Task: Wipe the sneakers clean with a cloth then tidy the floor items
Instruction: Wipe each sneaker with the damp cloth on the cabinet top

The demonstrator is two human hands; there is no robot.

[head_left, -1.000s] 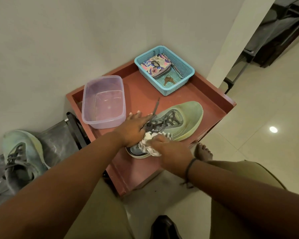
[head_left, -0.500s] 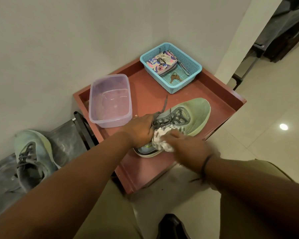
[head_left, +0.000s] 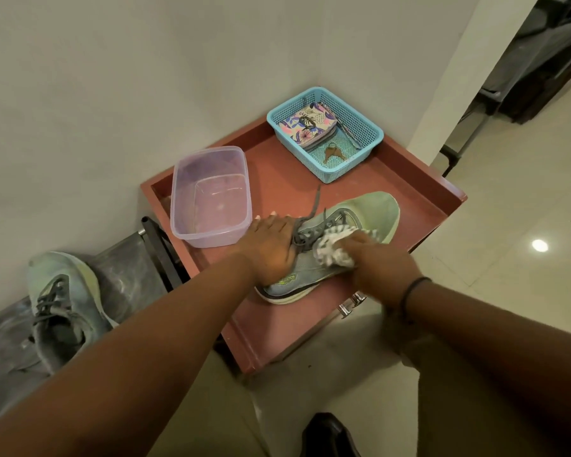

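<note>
Soft dim indoor light, lamp glare on floor tiles (head_left: 540, 245) (right), wide-angle edge bending

The pale green mesh-fabric sneaker (head_left: 350, 225) looks matt, the translucent purple plastic tub (head_left: 208, 196) smooth, the blue perforated plastic basket (head_left: 360, 127) glossy, and the cream floor tiles (head_left: 508, 225) shiny.

A red-brown cabinet top (head_left: 277, 179) with a raised rim fills the frame's centre. On it sit a clear tub (head_left: 210, 196) at left, a blue basket (head_left: 363, 127) at the upper right corner, and a green sneaker (head_left: 370, 216) toward the near edge. At lower left, a second sneaker (head_left: 63, 298) lies on a grey surface (head_left: 126, 278).
</note>
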